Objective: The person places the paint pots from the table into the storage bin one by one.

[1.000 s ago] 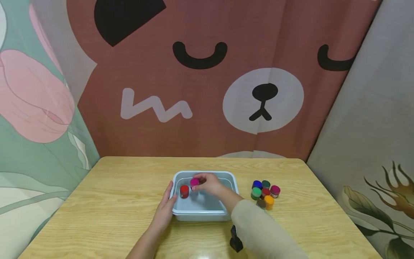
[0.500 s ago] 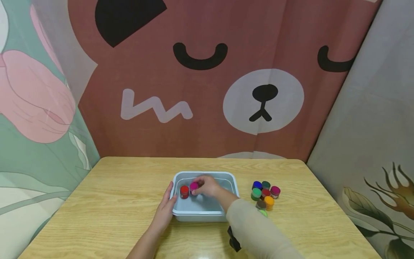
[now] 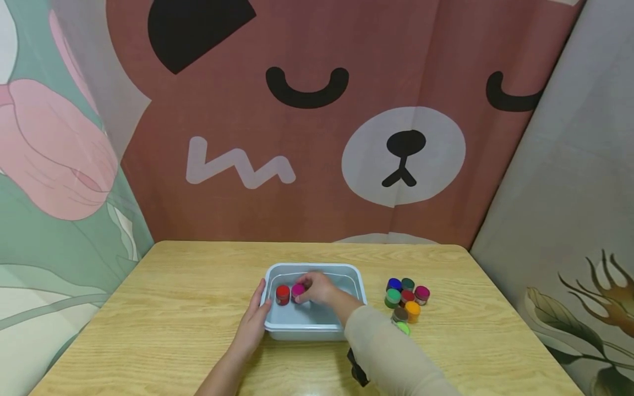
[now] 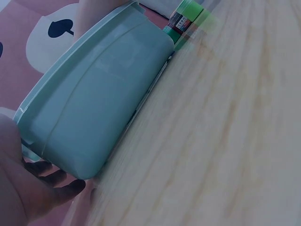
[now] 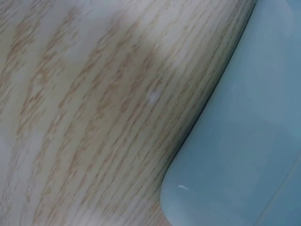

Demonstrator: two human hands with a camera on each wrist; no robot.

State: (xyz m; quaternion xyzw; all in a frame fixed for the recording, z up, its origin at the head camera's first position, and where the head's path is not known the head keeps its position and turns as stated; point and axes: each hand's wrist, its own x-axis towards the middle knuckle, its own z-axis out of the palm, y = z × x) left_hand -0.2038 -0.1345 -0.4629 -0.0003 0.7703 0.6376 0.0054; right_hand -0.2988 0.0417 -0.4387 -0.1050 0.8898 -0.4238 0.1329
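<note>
A light blue plastic tray point(image 3: 317, 328) stands on the wooden table. My left hand point(image 3: 251, 323) grips its left end, thumb at the rim; in the left wrist view the fingers point(image 4: 56, 178) bend around a lower corner. Inside the tray, my right hand point(image 3: 319, 289) pinches a small magenta-lidded paint pot point(image 3: 298, 291) between thumb and fingers. Just left of it, a red-lidded paint pot point(image 3: 282, 295) stands upright. The right wrist view shows only the tray's outer wall point(image 5: 235, 141) and the tabletop, without the hand.
Right of the tray, several paint pots stand clustered, among them a blue one point(image 3: 394, 284), an orange one point(image 3: 413, 312) and a lime green one point(image 3: 403, 328) partly behind the right sleeve point(image 3: 391, 352). A bear-print curtain point(image 3: 317, 214) hangs behind the table point(image 3: 173, 308).
My right hand has lowered the magenta pot and brought it level beside the red one. The sleeve shifted slightly left, uncovering the lime green pot. My left hand has stayed on the tray.
</note>
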